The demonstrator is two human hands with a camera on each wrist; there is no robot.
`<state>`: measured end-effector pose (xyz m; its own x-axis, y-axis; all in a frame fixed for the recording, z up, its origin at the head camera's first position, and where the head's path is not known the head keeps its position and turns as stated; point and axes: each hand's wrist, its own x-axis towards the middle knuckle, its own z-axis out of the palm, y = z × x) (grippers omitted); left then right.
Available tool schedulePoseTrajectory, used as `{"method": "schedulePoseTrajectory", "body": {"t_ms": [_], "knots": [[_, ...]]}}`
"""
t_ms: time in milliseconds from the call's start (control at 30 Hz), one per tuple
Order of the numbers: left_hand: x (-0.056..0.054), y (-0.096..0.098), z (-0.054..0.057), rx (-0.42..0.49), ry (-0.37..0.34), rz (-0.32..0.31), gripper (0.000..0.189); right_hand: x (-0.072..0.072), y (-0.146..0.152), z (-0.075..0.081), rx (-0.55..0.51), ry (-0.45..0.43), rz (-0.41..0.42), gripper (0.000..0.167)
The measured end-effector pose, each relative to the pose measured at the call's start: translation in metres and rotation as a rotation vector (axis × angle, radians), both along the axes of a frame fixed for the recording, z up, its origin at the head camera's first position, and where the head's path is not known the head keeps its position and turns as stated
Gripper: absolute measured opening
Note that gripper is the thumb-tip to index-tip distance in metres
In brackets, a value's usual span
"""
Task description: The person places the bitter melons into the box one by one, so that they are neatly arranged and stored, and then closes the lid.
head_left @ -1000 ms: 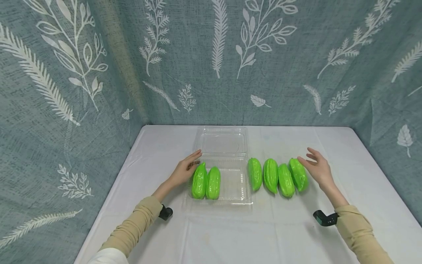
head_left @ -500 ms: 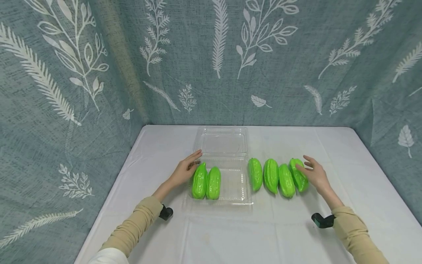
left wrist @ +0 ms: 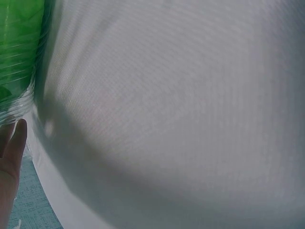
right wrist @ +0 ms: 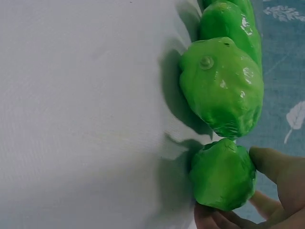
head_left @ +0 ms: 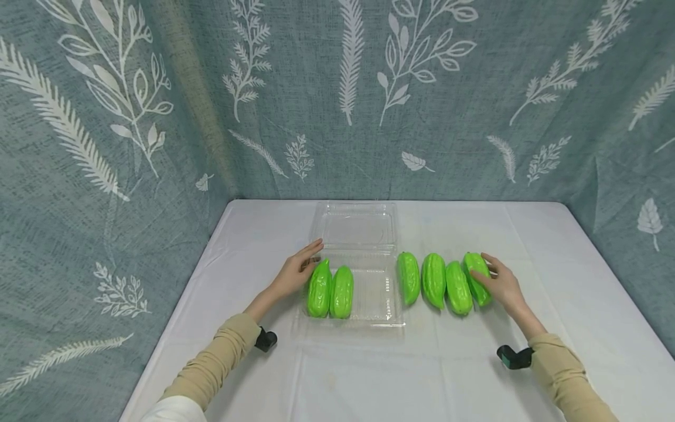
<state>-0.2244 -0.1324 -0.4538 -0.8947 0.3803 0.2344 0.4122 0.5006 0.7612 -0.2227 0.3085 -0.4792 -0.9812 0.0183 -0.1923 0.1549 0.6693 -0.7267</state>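
In the head view, a clear plastic clamshell box [head_left: 371, 293] lies with its lid [head_left: 358, 225] folded back. Two green bitter melons [head_left: 341, 292] lie side by side in its left half. My left hand [head_left: 292, 272] rests at the box's left edge, fingers extended; the left wrist view shows fingertips [left wrist: 20, 129] against the ribbed wall. To the right of the box, several more bitter melons [head_left: 433, 281] stand in a row. My right hand [head_left: 503, 286] is at the rightmost bitter melon [right wrist: 224, 174], thumb on one side and fingers on the other, as the right wrist view shows.
A white cloth [head_left: 369, 375] covers the table, with a patterned blue-grey curtain [head_left: 316, 88] behind and at the sides. The neighbouring bitter melon [right wrist: 224, 86] lies very near the one in my right hand.
My right hand has moved down and left onto the rightmost bitter melon, and its thumb and fingers have come round it. My left hand and the box have stayed in place.
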Motion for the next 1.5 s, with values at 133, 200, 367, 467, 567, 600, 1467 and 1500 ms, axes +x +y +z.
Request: {"method": "schedulePoseTrajectory", "body": {"t_ms": [133,200,367,467,567,600,1467,1500], "knots": [[0.000,0.000,-0.001,-0.002,0.002,0.006,0.044,0.000,0.000,-0.003,0.001,0.019,-0.020,0.076],[0.000,0.000,-0.001,0.000,0.000,0.008,0.044,0.001,0.000,-0.003,0.000,0.019,-0.024,0.075],[-0.001,0.000,-0.002,-0.009,0.004,0.014,0.043,0.001,-0.002,-0.002,-0.001,0.000,-0.020,0.071],[-0.001,0.001,-0.002,-0.010,0.007,0.016,0.044,0.001,-0.004,-0.001,-0.001,-0.009,-0.025,0.071],[0.000,0.001,-0.001,-0.007,0.009,0.016,0.044,0.001,-0.004,-0.001,-0.008,-0.010,-0.033,0.070],[0.000,0.001,0.000,-0.010,0.012,0.015,0.044,0.001,-0.004,-0.001,-0.009,-0.009,-0.034,0.070],[-0.019,-0.011,-0.035,-0.033,0.015,0.017,0.046,0.005,-0.007,-0.002,-0.011,0.013,-0.052,0.068],[-0.019,-0.011,-0.035,-0.033,0.015,0.018,0.046,0.005,-0.007,-0.002,-0.013,0.016,-0.052,0.067]]}}
